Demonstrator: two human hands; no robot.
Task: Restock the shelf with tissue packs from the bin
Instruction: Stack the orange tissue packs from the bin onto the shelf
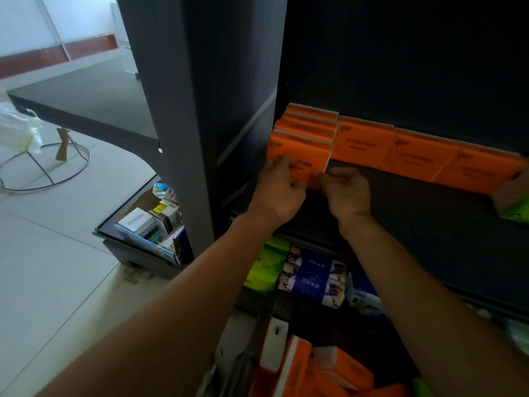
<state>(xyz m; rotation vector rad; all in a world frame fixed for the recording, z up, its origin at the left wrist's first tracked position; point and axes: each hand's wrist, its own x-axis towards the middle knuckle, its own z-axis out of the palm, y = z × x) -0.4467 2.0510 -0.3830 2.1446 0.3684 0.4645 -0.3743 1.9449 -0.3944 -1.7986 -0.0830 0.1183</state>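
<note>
Left hand (282, 196) is being curled round the lower left corner of an orange pack (305, 154), with the fingers laid over the front face and the thumb tucked under the bottom edge. Right hand (347, 194) is being held at the lower right corner of the pack; that corner is being pinched by the fingertips, and the other fingers are being kept curled in.

The pack is being gripped by both hands at the far left end of the shelf (400, 219), just beside the dark upright (194, 124). It is being held against the front of a stack (310, 121) of orange packs. Whether its base is touching the shelf cannot be told, as the base is being hidden by the hands.

To the right, a row (415, 156) of orange packs is being kept along the back of the shelf, side by side and touching. A green pack (513, 209) is being cut off by the right edge.

Below the shelf, a lime pack (267, 265) and a blue pack (312, 279) are being stored side by side. Loose packs (343, 371), orange, are being seen jumbled at the bottom; what holds them cannot be told.

At left, a black table (86, 101), a wire stand (43, 170) on the tiled floor (51, 267) and a box (148, 222) of goods are being seen.
</note>
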